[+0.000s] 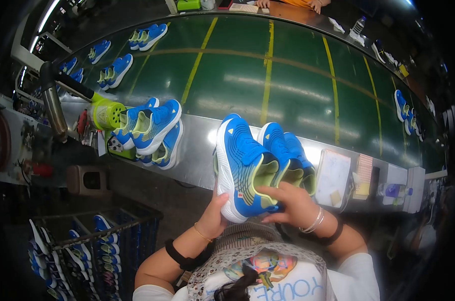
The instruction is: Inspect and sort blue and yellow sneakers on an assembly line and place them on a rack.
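A blue sneaker [237,158] with a white sole and lime-green lining is tilted toe-up in front of me, above the bench edge. My left hand [213,214] is closed around the sole side near the heel. At the heel collar, my right hand [295,203] pinches the edge, with its index finger at the shoe's opening and its thumb below. Just behind the held shoe are two more blue sneakers, one [273,138] partly covered by it and another [297,148] farther right.
A green conveyor belt [232,65] with yellow lines carries sneaker groups. More sneakers [159,123] are stacked beside a lime-green perforated device [108,114] on the metal ledge [200,150]. Papers [333,173] lie right. A shoe rack [137,220] stands lower left. Another person's hands [315,6] show across the belt.
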Available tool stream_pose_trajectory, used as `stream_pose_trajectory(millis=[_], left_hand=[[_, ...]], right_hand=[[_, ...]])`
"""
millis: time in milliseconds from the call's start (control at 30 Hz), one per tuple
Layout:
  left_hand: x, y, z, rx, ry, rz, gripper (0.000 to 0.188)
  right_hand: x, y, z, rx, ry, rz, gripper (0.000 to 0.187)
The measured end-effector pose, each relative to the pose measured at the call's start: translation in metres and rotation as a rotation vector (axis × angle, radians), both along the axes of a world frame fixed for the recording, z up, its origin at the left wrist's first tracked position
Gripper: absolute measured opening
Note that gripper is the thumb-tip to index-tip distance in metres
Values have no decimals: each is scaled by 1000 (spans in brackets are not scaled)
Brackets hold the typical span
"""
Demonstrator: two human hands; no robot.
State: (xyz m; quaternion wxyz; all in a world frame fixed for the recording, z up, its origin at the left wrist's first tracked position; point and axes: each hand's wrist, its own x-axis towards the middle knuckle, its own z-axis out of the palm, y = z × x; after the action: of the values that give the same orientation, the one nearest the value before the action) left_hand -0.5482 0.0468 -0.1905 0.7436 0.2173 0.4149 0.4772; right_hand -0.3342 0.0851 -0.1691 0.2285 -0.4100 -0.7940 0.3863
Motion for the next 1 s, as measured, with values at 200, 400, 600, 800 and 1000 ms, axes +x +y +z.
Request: stream_pose_trajectory(millis=[200, 400, 600, 800, 1000], left_hand=[[-16, 41, -43, 661, 949, -459, 68], [4, 49, -111, 809, 1880, -684, 60], [123, 26, -112, 1151, 1638, -805, 67], [169, 46, -123, 573, 1374, -954, 44], [36, 47, -107, 898, 1262, -873, 49]], right_hand=[[81, -26, 9, -379, 412, -345, 50], [140, -88, 26, -202, 384, -775, 59], [151, -131, 24, -86, 307, -1063, 63], [143, -149, 13, -102, 304, -1072, 59], [125, -117, -12, 54, -25, -804, 49]])
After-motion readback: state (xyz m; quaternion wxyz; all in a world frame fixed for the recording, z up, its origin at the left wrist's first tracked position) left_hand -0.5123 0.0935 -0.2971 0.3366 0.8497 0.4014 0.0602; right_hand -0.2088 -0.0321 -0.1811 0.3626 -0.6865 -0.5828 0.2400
